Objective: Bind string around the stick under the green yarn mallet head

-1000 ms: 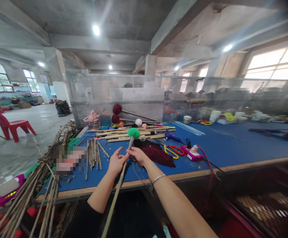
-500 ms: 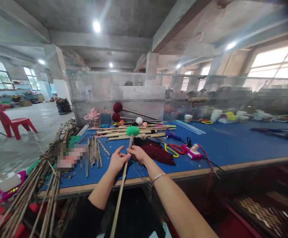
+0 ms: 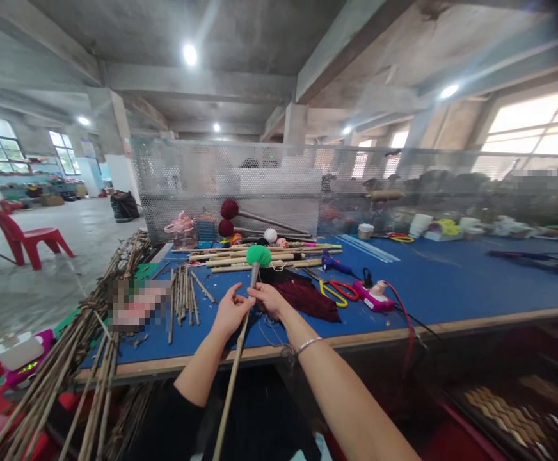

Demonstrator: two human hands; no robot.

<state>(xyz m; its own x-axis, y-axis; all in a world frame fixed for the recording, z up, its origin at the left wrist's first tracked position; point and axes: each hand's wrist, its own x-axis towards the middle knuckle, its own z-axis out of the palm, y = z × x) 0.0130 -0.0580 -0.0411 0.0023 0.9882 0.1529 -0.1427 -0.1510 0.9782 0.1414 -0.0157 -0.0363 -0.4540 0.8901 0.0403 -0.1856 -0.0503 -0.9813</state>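
Note:
A mallet with a round green head (image 3: 258, 256) and a grey wrapped neck (image 3: 255, 274) points away from me over the blue table. Its long pale wooden stick (image 3: 231, 390) runs down toward my body, past the table's front edge. My left hand (image 3: 230, 312) has its fingers closed around the stick just below the grey neck. Beside it, my right hand (image 3: 268, 299) pinches the lower end of that neck with thumb and fingers. Loose grey thread (image 3: 272, 333) hangs below my right hand. Dark red cloth (image 3: 308, 296) lies just beyond it.
Short sticks (image 3: 183, 294) lie left of my hands, and a tall bundle of branches (image 3: 75, 358) leans at the table's left. Rightward are yellow-and-red-handled scissors (image 3: 339, 291), a blue glue gun (image 3: 334, 262) and a purple power strip (image 3: 374, 296). Two dark red mallets (image 3: 230, 209) lie behind.
The mallet's green head has turned slightly and looks rounder now. Both hands keep nearly the same place and hold, and the whole view has shifted a little.

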